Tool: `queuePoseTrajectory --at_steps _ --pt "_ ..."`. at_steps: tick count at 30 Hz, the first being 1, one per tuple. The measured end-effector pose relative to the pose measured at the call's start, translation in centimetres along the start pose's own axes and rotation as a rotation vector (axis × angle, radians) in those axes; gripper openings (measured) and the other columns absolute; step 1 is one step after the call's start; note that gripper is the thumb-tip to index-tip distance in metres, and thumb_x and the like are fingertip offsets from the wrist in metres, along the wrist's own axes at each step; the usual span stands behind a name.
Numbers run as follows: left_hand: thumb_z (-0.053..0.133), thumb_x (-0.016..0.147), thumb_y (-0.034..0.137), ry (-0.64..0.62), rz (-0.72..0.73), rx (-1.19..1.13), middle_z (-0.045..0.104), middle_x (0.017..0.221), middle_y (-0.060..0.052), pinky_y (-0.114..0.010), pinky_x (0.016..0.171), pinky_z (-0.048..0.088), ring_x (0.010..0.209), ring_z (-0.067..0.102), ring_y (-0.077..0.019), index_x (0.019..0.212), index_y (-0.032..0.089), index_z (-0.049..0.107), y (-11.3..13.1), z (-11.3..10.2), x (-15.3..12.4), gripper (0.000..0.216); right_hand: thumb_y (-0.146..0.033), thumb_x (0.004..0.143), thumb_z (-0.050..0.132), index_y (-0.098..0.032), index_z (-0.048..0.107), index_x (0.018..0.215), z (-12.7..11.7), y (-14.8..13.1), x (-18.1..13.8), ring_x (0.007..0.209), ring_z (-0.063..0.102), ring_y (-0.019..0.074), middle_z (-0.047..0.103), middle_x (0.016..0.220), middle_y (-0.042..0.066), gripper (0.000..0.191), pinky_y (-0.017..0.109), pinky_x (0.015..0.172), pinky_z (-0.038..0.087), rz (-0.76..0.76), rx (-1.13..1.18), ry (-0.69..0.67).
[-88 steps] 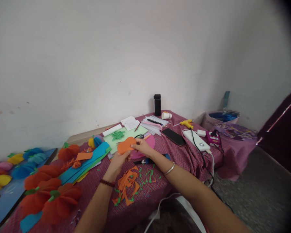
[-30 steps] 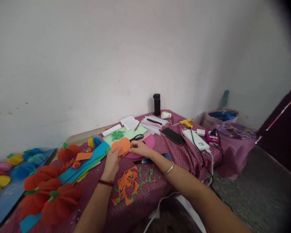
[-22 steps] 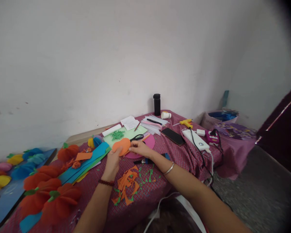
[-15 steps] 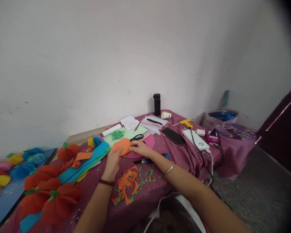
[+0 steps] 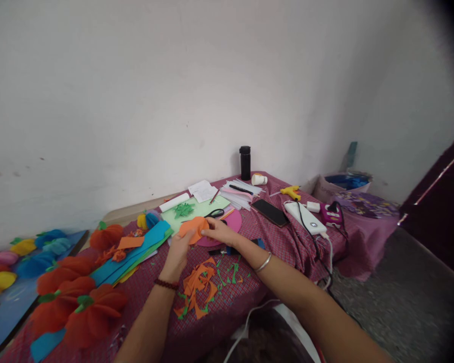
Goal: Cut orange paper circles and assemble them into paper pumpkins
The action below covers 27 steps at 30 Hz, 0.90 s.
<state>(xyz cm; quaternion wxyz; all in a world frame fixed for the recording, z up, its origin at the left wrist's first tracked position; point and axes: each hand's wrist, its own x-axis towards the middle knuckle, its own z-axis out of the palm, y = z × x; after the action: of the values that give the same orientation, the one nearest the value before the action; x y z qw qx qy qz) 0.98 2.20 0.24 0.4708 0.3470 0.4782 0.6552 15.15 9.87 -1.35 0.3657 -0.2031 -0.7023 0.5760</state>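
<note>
Got my left hand (image 5: 179, 248) gripping orange cutout (image 5: 190, 233) at left side, thumb on top. My right hand (image 5: 220, 232) pinches its right edge. Cutout sits between both hands, over table's middle. Scissors (image 5: 218, 213) just beyond, by pink disc (image 5: 233, 221). Orange scraps (image 5: 200, 285) near side, pumpkins (image 5: 94, 315) near left, phone (image 5: 269, 213) off right, bottle (image 5: 245, 164) far side.

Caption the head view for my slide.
Left hand and right hand hold orange paper beyond orange scraps on a checked cloth.

No text, label, brand or number can be read.
</note>
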Motion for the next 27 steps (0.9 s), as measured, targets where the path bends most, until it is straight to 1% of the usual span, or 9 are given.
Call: queuePoseTrajectory --at_steps 2,4,6,8,11,15,21,25,27 --pt "0.079 0.059 0.031 -0.014 0.007 0.006 0.073 0.088 -0.010 -0.028 0.061 0.050 0.068 0.064 -0.0181 0.093 0.010 0.071 -0.1 0.0 0.0 0.040 -0.035 0.073 0.070 -0.018 0.056 0.106 0.0 0.3 0.1 0.079 0.057 0.0127 0.061 0.093 0.000 0.040 0.023 0.068 0.046 -0.037 0.013 0.017" --pt "0.078 0.060 0.031 -0.028 0.014 0.027 0.072 0.090 -0.011 -0.029 0.064 0.051 0.072 0.065 -0.0195 0.092 0.011 0.071 -0.3 0.0 0.1 0.039 -0.034 0.072 0.072 -0.018 0.055 0.113 0.0 0.6 0.2 0.094 0.057 0.0160 0.061 0.108 0.004 0.047 0.026 0.079 0.047 -0.060 0.014 0.036" --pt "0.077 0.062 0.032 -0.039 0.027 0.067 0.072 0.089 -0.011 -0.028 0.062 0.049 0.071 0.064 -0.0195 0.091 0.011 0.071 -0.4 -0.1 0.1 0.036 -0.034 0.071 0.073 -0.018 0.054 0.116 0.0 0.9 0.3 0.100 0.057 0.0175 0.060 0.113 0.005 0.051 0.027 0.084 0.046 -0.062 0.018 0.040" --pt "0.075 0.064 0.032 -0.044 0.042 0.105 0.071 0.085 -0.010 -0.026 0.058 0.047 0.068 0.062 -0.0181 0.090 0.012 0.071 -0.4 -0.2 0.2 0.034 -0.035 0.071 0.073 -0.018 0.055 0.113 0.0 1.0 0.3 0.094 0.058 0.0162 0.061 0.108 0.004 0.050 0.026 0.080 0.046 -0.055 0.040 0.016" --pt "0.075 0.064 0.031 -0.029 0.055 0.132 0.070 0.083 -0.008 -0.025 0.055 0.044 0.063 0.059 -0.0161 0.091 0.011 0.071 -0.4 -0.2 0.1 0.033 -0.038 0.071 0.073 -0.016 0.058 0.104 0.1 0.9 0.2 0.077 0.056 0.0120 0.062 0.092 0.001 0.043 0.023 0.068 0.044 -0.033 0.078 -0.030" --pt "0.075 0.063 0.033 -0.026 0.049 0.117 0.070 0.080 -0.007 -0.023 0.051 0.041 0.061 0.057 -0.0150 0.091 0.012 0.071 0.0 0.0 -0.3 0.035 -0.040 0.068 0.075 -0.015 0.058 0.096 0.2 0.2 -0.1 0.064 0.050 0.0088 0.058 0.079 -0.003 0.041 0.020 0.058 0.040 0.004 0.103 -0.025" --pt "0.079 0.060 0.042 -0.040 -0.025 0.019 0.070 0.079 -0.007 -0.023 0.050 0.042 0.060 0.059 -0.0154 0.090 0.012 0.070 0.6 0.4 -0.7 0.043 -0.042 0.067 0.076 -0.015 0.057 0.088 0.1 -0.3 -0.2 0.059 0.047 0.0081 0.054 0.072 -0.005 0.038 0.020 0.055 0.039 -0.027 0.086 0.008" --pt "0.080 0.059 0.040 -0.045 -0.044 0.002 0.070 0.079 -0.006 -0.024 0.050 0.042 0.062 0.059 -0.0155 0.089 0.012 0.069 0.4 0.3 -0.5 0.042 -0.041 0.068 0.075 -0.016 0.059 0.091 0.2 -0.5 -0.3 0.058 0.047 0.0083 0.054 0.070 -0.005 0.038 0.021 0.054 0.040 -0.026 0.101 0.004" --pt "0.079 0.060 0.039 -0.047 -0.047 0.008 0.069 0.076 -0.006 -0.023 0.049 0.041 0.059 0.058 -0.0146 0.087 0.012 0.069 0.3 0.1 -0.3 0.039 -0.040 0.068 0.075 -0.016 0.059 0.091 0.2 -0.7 -0.3 0.058 0.047 0.0085 0.053 0.069 -0.005 0.038 0.021 0.054 0.040 -0.017 0.111 0.005"
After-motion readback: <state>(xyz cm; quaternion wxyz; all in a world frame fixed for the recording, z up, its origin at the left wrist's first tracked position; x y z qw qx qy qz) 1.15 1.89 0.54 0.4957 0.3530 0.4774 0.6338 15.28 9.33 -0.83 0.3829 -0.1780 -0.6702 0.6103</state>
